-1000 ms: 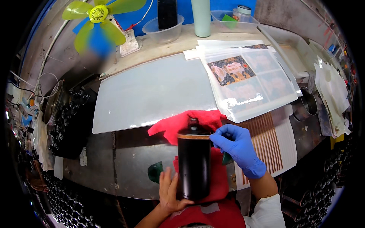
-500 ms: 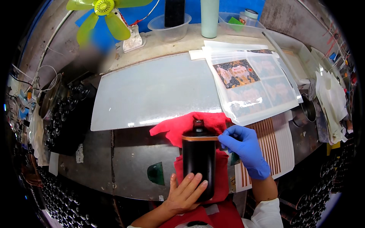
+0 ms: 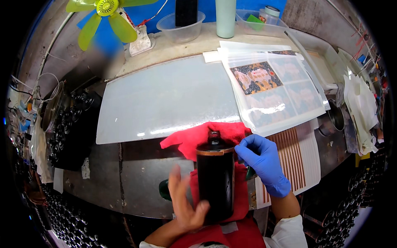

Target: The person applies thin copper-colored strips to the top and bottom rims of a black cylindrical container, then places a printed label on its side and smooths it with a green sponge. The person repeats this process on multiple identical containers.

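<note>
A glossy black bottle with a narrow neck stands or leans over a red cloth in front of me. Round its shoulder runs a thin copper-coloured strip. My right hand, in a blue glove, pinches at the strip's right end beside the bottle; its fingertips cover that end. My bare left hand is raised at the bottle's left side, fingers apart and smeared by motion. Its thumb is near the lower wall of the bottle; whether it touches, I cannot tell.
Right of the bottle lies a white sheet with copper-coloured strips. Behind are a pale grey board and stacked printed sheets. A yellow-green fan, a clear bowl and a pale green bottle stand at the back.
My left hand has come off the bottle's lower front and moved left, its fingers lifting upward. The bottle has turned or tilted a little; my right hand stays at the strip's end.
</note>
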A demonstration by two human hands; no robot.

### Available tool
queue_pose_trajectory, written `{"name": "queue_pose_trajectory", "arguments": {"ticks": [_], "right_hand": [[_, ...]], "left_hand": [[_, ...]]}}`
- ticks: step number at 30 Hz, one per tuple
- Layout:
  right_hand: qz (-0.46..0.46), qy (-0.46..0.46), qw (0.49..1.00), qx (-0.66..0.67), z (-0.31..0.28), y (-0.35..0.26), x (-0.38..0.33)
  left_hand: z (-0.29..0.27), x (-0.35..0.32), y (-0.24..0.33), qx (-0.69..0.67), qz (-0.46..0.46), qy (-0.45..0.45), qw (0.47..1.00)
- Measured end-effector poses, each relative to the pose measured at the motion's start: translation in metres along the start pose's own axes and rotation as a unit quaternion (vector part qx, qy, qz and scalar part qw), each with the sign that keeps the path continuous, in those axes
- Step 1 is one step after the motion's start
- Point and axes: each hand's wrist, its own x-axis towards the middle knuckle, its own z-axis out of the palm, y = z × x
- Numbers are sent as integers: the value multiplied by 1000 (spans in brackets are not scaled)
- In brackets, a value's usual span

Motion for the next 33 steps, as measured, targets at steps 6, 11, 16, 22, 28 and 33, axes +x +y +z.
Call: {"name": "queue_pose_trajectory", "arguments": {"ticks": [6,11,16,22,28,33], "right_hand": [[-12,-24,999,35,4,4,4],[-5,-38,997,67,6,9,5],[-3,-37,997,74,7,13,8],[-1,-56,995,79,6,7,8],[-17,-72,997,28,11,-6,10],[-54,-45,996,-62,18,-14,5]], "left_hand": [[18,77,-11,-54,-80,6,995],[26,90,-14,-50,-141,-27,988],[34,96,-7,-80,-188,-29,979],[30,93,-13,-179,-161,-32,970],[22,87,-17,-104,-94,-70,988],[16,91,-15,-18,-24,-109,994]]}}
